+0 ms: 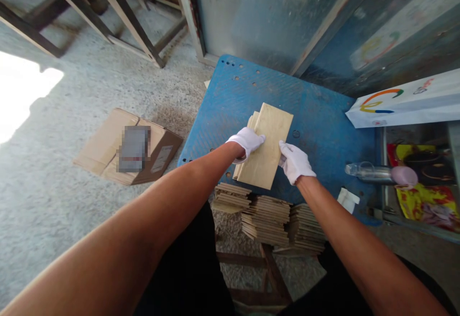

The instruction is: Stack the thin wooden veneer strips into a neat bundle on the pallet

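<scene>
Both my hands wear white gloves. My left hand point(247, 142) grips the left edge of a small stack of thin pale wooden boards point(268, 139), fingers curled over the top board. My right hand point(294, 162) presses against the stack's right edge, fingers closed on it. The stack lies on a blue perforated table top point(323, 119), slightly fanned at its far left corner. Below the table's near edge stand three more stacks of thin wooden boards point(268, 220) side by side.
A flattened cardboard box point(108, 148) lies on the concrete floor to the left. A clear bottle with a pink cap point(381, 173) lies at the table's right edge, next to a white paper bag point(406, 105) and colourful packaging point(424, 196). Wooden frames point(118, 14) lean at the back.
</scene>
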The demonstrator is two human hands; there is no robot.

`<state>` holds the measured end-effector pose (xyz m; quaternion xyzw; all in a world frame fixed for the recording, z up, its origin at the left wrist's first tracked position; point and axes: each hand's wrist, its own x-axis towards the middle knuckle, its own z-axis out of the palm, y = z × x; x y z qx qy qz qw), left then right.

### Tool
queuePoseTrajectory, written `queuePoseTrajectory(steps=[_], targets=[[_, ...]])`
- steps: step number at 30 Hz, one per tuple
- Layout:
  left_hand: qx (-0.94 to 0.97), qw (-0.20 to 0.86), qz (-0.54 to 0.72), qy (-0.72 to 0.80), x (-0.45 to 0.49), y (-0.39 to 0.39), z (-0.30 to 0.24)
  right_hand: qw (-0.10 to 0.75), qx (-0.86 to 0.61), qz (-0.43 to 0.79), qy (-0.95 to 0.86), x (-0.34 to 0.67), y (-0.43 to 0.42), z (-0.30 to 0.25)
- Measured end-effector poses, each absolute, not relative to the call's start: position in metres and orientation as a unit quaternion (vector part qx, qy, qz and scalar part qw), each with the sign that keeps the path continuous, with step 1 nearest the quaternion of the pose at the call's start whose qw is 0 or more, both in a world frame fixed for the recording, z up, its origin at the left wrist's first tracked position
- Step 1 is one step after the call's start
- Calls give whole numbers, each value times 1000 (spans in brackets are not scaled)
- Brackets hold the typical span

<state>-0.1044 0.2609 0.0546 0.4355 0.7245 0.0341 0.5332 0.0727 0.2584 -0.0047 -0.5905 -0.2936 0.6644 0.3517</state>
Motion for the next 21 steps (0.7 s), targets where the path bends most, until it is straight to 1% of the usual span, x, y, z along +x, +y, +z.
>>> queuePoseTrajectory(steps=[2, 7, 11, 16, 21], targets=[[468, 497, -3, 730, -101, 264, 54, 346, -606, 652, -296, 72, 263, -9], [477, 492, -13, 728, -101, 270, 47, 332, -665, 591, -314, 62, 277, -20], [509, 473, -38, 718, -103, 273, 42, 306, -689, 521, -400, 58, 281, -33], [529, 445, -84, 718, -98, 275, 44, 250, -710, 416, -510, 63, 282, -43], [553, 433, -98, 705, -100, 278, 41, 164, -724, 342, -577, 64, 286, -29]])
